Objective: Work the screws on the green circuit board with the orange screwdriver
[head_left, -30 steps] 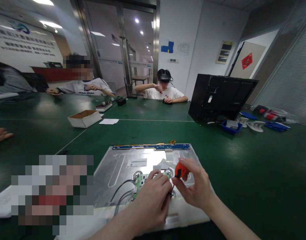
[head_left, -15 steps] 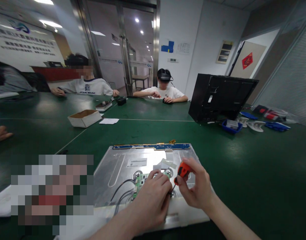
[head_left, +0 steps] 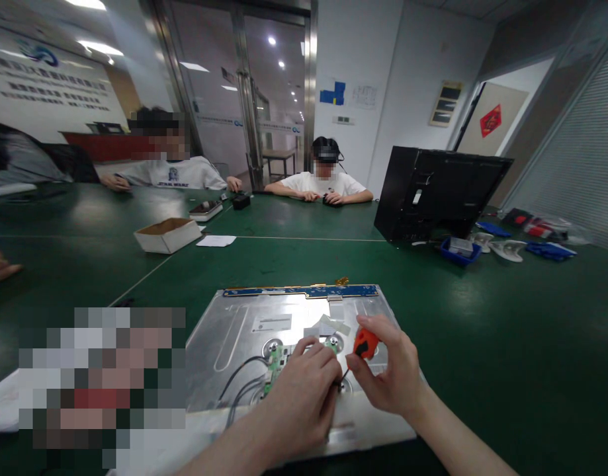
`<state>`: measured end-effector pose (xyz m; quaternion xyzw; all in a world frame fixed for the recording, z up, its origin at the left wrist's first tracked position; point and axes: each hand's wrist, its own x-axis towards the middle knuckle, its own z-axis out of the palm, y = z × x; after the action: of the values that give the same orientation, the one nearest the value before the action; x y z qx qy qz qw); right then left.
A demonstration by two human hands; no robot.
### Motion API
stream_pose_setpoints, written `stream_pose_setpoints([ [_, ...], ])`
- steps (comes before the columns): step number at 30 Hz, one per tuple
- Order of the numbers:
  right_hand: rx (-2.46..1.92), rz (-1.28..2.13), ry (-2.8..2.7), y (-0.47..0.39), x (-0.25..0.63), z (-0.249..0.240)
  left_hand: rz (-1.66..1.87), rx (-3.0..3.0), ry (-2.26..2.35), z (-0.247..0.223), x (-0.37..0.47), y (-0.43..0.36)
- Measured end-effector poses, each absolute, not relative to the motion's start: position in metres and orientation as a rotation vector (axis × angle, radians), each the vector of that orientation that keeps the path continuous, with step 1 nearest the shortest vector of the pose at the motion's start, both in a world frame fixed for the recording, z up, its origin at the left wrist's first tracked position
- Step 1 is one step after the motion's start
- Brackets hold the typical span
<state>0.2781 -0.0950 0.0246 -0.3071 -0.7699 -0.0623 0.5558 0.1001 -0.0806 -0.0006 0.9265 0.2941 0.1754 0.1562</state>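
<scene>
A metal-backed display panel (head_left: 229,330) lies on the table before me, with a blue circuit strip (head_left: 353,290) along its far edge. My right hand (head_left: 395,373) grips the orange and black handle of a screwdriver (head_left: 366,344) between thumb and fingers. Its thin shaft slants down toward my left hand's fingertips; the tip is hidden. Over a green circuit board (head_left: 275,370) bends my left hand (head_left: 306,380), fingers curled and closed by the shaft; what they pinch, if anything, is out of sight. Black cables (head_left: 237,387) run from the board's left side.
A black monitor casing (head_left: 433,195) stands at the back right, beside a blue tray (head_left: 461,251). An open white box (head_left: 169,237) and a white paper (head_left: 216,240) lie at the back left. Two people sit across the green table (head_left: 507,330); another person's hand (head_left: 0,266) shows at far left.
The screwdriver handle has turned, and my right fingers have shifted slightly around it. My left hand and the panel stay in place.
</scene>
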Motion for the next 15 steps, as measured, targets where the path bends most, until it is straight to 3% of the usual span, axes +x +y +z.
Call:
stream_pose_setpoints([
  [6, -0.694, -0.049, -1.851, -0.0973, 0.2816, 0.0245, 0.464, 2.679, 0.853, -0.0019, 0.0997, -0.0790],
  [15, -0.715, -0.159, -1.797, -0.0953, 0.2776, 0.0221, 0.480, 2.660, 0.855, -0.0020, 0.0993, -0.0794],
])
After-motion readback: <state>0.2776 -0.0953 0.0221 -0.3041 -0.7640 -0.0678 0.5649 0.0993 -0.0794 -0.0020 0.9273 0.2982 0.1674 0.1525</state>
